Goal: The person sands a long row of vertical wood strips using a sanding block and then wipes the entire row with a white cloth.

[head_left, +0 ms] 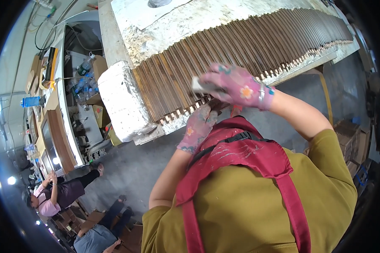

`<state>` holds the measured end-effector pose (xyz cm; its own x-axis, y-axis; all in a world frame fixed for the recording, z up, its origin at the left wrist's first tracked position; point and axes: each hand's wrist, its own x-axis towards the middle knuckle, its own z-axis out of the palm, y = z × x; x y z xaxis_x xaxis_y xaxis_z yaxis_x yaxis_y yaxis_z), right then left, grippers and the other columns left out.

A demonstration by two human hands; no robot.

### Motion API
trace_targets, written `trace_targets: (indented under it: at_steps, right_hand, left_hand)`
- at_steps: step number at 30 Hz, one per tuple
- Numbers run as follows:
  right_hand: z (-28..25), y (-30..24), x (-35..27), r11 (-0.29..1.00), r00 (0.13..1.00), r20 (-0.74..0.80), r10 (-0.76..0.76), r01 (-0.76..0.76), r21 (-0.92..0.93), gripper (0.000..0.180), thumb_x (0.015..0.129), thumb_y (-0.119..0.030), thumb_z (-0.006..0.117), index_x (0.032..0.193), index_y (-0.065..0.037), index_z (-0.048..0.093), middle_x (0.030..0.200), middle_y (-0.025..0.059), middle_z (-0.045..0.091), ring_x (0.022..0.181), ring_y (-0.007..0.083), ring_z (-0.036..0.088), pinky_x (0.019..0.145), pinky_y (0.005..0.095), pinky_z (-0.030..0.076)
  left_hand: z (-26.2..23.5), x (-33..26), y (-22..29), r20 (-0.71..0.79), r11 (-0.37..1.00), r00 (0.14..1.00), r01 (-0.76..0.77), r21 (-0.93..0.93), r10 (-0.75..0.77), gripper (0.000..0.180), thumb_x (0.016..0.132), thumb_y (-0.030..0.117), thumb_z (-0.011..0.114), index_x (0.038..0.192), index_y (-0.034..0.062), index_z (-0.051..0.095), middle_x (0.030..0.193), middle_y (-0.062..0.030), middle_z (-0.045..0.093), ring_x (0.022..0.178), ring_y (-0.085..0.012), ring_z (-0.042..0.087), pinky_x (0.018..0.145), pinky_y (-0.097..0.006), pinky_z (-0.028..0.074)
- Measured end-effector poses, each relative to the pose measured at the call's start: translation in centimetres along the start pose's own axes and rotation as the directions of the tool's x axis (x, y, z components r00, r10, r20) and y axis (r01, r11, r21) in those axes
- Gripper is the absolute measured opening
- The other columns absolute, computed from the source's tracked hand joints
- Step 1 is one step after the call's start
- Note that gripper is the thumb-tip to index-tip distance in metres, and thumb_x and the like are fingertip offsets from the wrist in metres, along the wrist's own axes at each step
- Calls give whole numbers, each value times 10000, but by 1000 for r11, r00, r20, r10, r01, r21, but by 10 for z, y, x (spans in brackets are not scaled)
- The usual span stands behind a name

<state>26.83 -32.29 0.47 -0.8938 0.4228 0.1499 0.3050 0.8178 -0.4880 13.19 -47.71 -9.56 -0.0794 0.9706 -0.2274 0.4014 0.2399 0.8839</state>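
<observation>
Long brown wooden strips (173,80) lie side by side in a row across the bench, their pale tenon-like ends toward me. My right hand (236,86), in a pink flowered glove, is closed on a small white pad (197,85) and presses it against the strips; its fingers are slightly blurred. I cannot tell whether the pad is a sponge or a folded cloth. At the near ends of the row, my left hand (198,126), gloved the same way, has its fingers curled at a strip's end. That grip is partly hidden.
The strips rest on a stained pale workbench (164,33), with a white wrapped bundle (122,101) at its left corner. Plastic bottles (84,84) fill a space farther left. Two other people are at lower left, one by another bench (61,139). Cardboard boxes (348,137) stand at right.
</observation>
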Motion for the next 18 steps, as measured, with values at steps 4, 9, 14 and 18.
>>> trace_targets:
  at_steps: [4, 9, 14, 18]
  right_hand:
    - [24, -4, 10, 989, 983, -128, -127, 116, -96, 396, 795, -181, 698, 1176, -154, 596, 1042, 116, 588, 889, 309, 639, 705, 425, 522]
    - [-3, -11, -10, 986, 984, 130, -126, 110, 123, 393, 835, -222, 692, 1209, -142, 605, 1069, 115, 606, 974, 305, 639, 788, 408, 534]
    - [-21, 81, 36, 973, 920, -339, 197, -225, -43, 354, 903, -276, 636, 1230, -149, 586, 1088, 138, 636, 937, 340, 636, 809, 427, 520]
    - [-7, 88, 51, 918, 934, -259, 247, -311, -246, 382, 889, -280, 640, 1242, -153, 567, 1037, 175, 613, 947, 351, 641, 792, 434, 528]
  left_hand:
    - [-3, 0, 1, 34, 993, 999, 42, -108, -39, 149, 868, 184, 606, 916, 42, 603, 881, -148, 638, 808, -348, 621, 715, -412, 509]
    - [0, -2, -18, 10, 994, 996, -91, -63, 92, 237, 878, 165, 605, 1083, 51, 642, 1006, -154, 673, 888, -311, 660, 757, -375, 522]
    - [2, -7, 23, 124, 878, 984, 171, -446, -129, 419, 989, 172, 569, 1367, -1, 517, 1199, -66, 635, 936, -115, 610, 797, -236, 491]
    - [7, 2, 32, 128, 978, 990, -26, -208, 54, 444, 984, 186, 571, 1383, 2, 502, 1178, -78, 652, 865, -80, 575, 766, -222, 476]
